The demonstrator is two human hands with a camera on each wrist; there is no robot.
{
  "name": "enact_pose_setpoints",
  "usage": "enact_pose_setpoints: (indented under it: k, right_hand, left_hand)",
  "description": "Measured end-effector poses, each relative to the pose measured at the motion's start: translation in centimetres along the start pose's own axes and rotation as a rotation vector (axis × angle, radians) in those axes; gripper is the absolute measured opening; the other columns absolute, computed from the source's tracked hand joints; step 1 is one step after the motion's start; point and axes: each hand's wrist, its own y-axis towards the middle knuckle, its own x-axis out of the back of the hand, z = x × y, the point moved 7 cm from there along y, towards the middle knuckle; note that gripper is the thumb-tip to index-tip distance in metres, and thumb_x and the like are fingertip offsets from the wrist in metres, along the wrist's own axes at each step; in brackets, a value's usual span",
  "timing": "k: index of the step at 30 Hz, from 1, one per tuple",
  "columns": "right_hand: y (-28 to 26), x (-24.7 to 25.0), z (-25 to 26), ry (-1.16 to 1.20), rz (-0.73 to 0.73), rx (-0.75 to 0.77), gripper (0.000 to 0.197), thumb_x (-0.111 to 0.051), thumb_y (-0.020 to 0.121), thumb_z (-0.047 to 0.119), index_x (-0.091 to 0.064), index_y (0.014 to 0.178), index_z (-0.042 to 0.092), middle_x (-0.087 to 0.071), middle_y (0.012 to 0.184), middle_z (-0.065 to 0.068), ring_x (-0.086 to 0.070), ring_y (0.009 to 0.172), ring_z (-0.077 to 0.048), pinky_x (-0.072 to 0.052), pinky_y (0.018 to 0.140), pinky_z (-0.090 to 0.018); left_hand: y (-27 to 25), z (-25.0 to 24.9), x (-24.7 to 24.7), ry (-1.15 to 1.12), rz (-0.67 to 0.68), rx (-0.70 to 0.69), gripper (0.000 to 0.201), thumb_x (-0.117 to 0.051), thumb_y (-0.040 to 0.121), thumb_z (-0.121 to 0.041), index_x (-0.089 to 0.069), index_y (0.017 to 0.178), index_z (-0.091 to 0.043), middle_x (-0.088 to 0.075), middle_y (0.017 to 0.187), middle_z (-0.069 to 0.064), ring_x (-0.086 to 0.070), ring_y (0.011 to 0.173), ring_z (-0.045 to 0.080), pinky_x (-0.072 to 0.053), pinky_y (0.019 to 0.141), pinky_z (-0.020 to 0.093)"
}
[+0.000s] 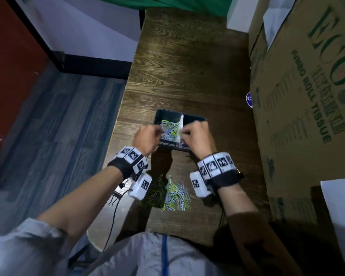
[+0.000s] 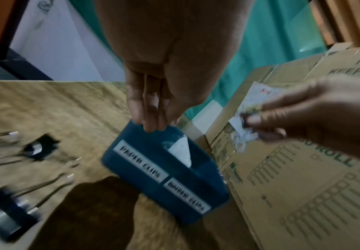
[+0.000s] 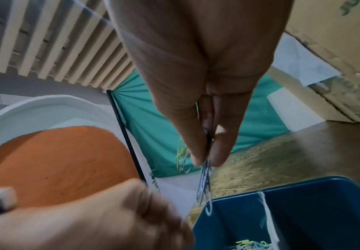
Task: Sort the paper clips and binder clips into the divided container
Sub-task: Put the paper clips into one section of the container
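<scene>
A dark blue divided container (image 1: 195, 117) stands on the wooden table, split by a white divider (image 1: 181, 122). Its left compartment holds several coloured paper clips (image 1: 168, 130). My right hand (image 3: 205, 164) pinches a small bunch of paper clips (image 3: 204, 186) that dangle over the container (image 3: 303, 211) near the divider (image 3: 268, 219). My left hand (image 2: 153, 126) hovers at the container's left side with fingers bunched and nothing visible in them. A loose pile of paper clips (image 1: 173, 194) lies between my wrists. Black binder clips (image 1: 116, 196) sit near the table's left edge.
A large cardboard box (image 1: 299, 96) walls off the table's right side, close to the container (image 2: 174, 186). The table's left edge drops to the floor just beside the binder clips (image 2: 39, 148). A black cable (image 1: 113, 222) hangs off the near left edge.
</scene>
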Motion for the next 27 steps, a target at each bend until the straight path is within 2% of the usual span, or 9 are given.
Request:
enact_pose_setpoints:
  k: [4, 7, 11, 14, 17, 19, 22, 25, 27]
  right_hand:
    - [3.5, 0.2, 0.8, 0.052, -0.044, -0.050, 0.024, -0.076, 0.086, 0.012, -0.076, 0.109, 0.013, -0.074, 0.106, -0.009, -0.069, 0.098, -0.022, -0.042, 0.080, -0.019]
    - [3.8, -0.7, -0.3, 0.090, -0.059, -0.083, 0.036, -0.079, 0.083, 0.012, -0.073, 0.118, 0.017, -0.074, 0.102, -0.004, -0.068, 0.094, -0.017, -0.042, 0.077, -0.017]
    - [0.4, -4.2, -3.0, 0.109, -0.036, -0.040, 0.021, -0.066, 0.088, 0.001, -0.075, 0.104, 0.011, -0.076, 0.090, -0.006, -0.068, 0.069, -0.007, -0.049, 0.056, -0.011]
    - [-4.4, -8.7, -6.4, 0.034, 0.196, -0.124, 0.029, -0.070, 0.089, 0.005, -0.069, 0.117, 0.012, -0.073, 0.100, -0.005, -0.064, 0.073, -0.003, -0.050, 0.060, -0.012]
    - [-9.5, -13.8, -11.1, -0.103, 0.500, -0.286, 0.087, -0.085, 0.072, 0.016, -0.038, 0.145, 0.027, -0.041, 0.148, -0.007, -0.053, 0.125, -0.025, -0.053, 0.098, -0.044]
    - [-12.0, -16.1, -12.9, -0.209, 0.650, -0.302, 0.105, -0.092, 0.062, 0.024, -0.026, 0.143, 0.032, -0.026, 0.149, -0.005, -0.044, 0.131, -0.032, -0.048, 0.099, -0.055]
    - [-13.5, -17.7, -13.1, -0.248, 0.585, -0.230, 0.098, -0.090, 0.063, 0.014, -0.028, 0.138, 0.028, -0.034, 0.134, -0.005, -0.049, 0.122, -0.029, -0.051, 0.096, -0.047]
    - [-13.5, -18.2, -12.0, -0.185, 0.437, -0.157, 0.083, -0.072, 0.069, -0.010, -0.035, 0.135, 0.026, -0.041, 0.129, -0.003, -0.052, 0.120, -0.026, -0.051, 0.096, -0.039]
    - [-13.2, -18.4, -11.6, -0.134, 0.434, -0.161, 0.082, -0.069, 0.071, -0.010, -0.037, 0.137, 0.027, -0.042, 0.133, -0.001, -0.049, 0.123, -0.024, -0.049, 0.098, -0.040]
  left_hand:
    - [-4.4, 2.5, -3.0, 0.062, 0.190, 0.063, 0.027, -0.061, 0.089, -0.002, -0.071, 0.107, -0.019, -0.073, 0.102, 0.002, -0.067, 0.087, 0.018, -0.054, 0.080, 0.031]
    - [-8.0, 4.3, -5.1, 0.096, 0.337, 0.069, 0.034, -0.060, 0.086, 0.004, -0.068, 0.112, -0.017, -0.072, 0.106, 0.005, -0.069, 0.087, 0.019, -0.055, 0.074, 0.024]
    - [-12.4, 6.2, -7.1, 0.175, 0.474, 0.040, 0.016, -0.066, 0.090, -0.014, -0.067, 0.105, -0.016, -0.068, 0.096, -0.001, -0.059, 0.077, 0.010, -0.037, 0.064, 0.014]
    - [-15.1, 8.1, -8.9, 0.218, 0.562, 0.060, 0.054, -0.077, 0.077, -0.030, -0.049, 0.123, -0.022, -0.053, 0.108, -0.003, -0.060, 0.092, 0.019, -0.045, 0.074, 0.026]
    - [-16.5, 9.1, -10.2, 0.279, 0.584, 0.067, 0.082, -0.085, 0.064, -0.037, -0.036, 0.128, -0.020, -0.044, 0.119, 0.003, -0.061, 0.091, 0.027, -0.052, 0.073, 0.039]
    - [-16.7, 8.8, -10.7, 0.280, 0.561, 0.065, 0.079, -0.084, 0.068, -0.028, -0.035, 0.129, -0.017, -0.042, 0.121, 0.005, -0.061, 0.091, 0.029, -0.052, 0.074, 0.041]
    - [-16.4, 7.5, -11.2, 0.235, 0.499, 0.026, 0.061, -0.069, 0.079, -0.008, -0.036, 0.130, -0.016, -0.047, 0.122, 0.010, -0.062, 0.092, 0.031, -0.052, 0.077, 0.041]
    - [-15.8, 6.0, -12.1, 0.117, 0.480, 0.008, 0.057, -0.066, 0.080, -0.007, -0.040, 0.130, -0.017, -0.052, 0.120, 0.011, -0.061, 0.097, 0.031, -0.049, 0.081, 0.037]
    - [-15.7, 5.1, -12.6, 0.061, 0.478, -0.026, 0.056, -0.068, 0.079, -0.007, -0.044, 0.129, -0.018, -0.054, 0.118, 0.008, -0.060, 0.099, 0.028, -0.047, 0.082, 0.033]
